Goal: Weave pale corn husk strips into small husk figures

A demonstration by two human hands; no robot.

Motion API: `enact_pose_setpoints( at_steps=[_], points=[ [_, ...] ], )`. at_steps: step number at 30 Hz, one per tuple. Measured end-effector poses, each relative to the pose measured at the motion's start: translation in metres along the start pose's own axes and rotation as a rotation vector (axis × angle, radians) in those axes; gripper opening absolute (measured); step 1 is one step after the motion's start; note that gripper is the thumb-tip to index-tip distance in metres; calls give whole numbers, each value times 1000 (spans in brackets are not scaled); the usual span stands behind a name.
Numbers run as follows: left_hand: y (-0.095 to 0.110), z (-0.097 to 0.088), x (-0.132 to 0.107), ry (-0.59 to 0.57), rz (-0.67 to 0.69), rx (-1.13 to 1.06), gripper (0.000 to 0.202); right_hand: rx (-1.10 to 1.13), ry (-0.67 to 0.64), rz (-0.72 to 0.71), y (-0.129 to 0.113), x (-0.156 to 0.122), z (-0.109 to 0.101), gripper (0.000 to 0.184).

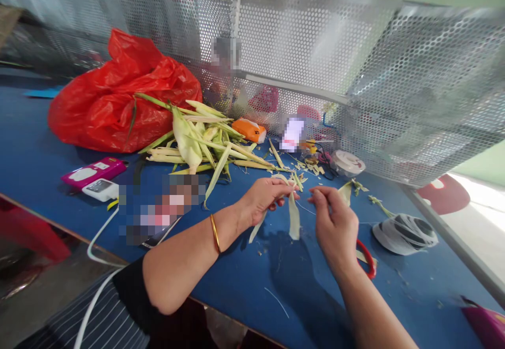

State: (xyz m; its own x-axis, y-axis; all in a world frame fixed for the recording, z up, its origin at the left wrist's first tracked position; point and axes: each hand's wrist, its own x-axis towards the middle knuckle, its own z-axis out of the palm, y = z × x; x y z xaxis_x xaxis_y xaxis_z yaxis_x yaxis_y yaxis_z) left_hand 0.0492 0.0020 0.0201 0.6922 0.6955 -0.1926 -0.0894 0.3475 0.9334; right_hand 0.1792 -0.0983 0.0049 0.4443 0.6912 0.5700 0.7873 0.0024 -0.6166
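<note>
My left hand [263, 197] is closed in a pinch on a pale green leaf strip [293, 220] that hangs down above the blue table [244, 280]. A second narrow strip [257, 228] trails below the same hand. A gold bangle circles my left wrist. My right hand [333, 225] is closed too, thumb and forefinger pinched near the top of the leaf strip, holding a thin pale fibre that I can barely make out. A pile of long green and cream leaves [201, 139] lies on the table beyond my left hand.
A red plastic bag [114, 96] sits at the back left. A pink device [94, 171] and a white one [100, 188] lie at left with a white cable. Red-handled scissors [366, 257], a round white object [404, 232], an orange item [248, 130] and leaf scraps surround the hands. A perforated metal screen [355, 75] stands behind.
</note>
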Motion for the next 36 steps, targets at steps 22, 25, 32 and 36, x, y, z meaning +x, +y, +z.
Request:
enact_pose_setpoints(
  at_steps=[22, 25, 32, 36],
  points=[
    [0, 4, -11, -295, -36, 317, 13, 626, -348, 468, -3, 5, 6, 34],
    [1, 5, -13, -290, -45, 333, 16, 693, -234, 519, -6, 3, 9, 29],
    [-5, 2, -9, -345, -61, 359, 18, 747, -131, 559, -8, -2, 13, 25],
    [-4, -1, -8, -384, -76, 282, 39, 771, -127, 577, -7, 1, 10, 30]
  ],
)
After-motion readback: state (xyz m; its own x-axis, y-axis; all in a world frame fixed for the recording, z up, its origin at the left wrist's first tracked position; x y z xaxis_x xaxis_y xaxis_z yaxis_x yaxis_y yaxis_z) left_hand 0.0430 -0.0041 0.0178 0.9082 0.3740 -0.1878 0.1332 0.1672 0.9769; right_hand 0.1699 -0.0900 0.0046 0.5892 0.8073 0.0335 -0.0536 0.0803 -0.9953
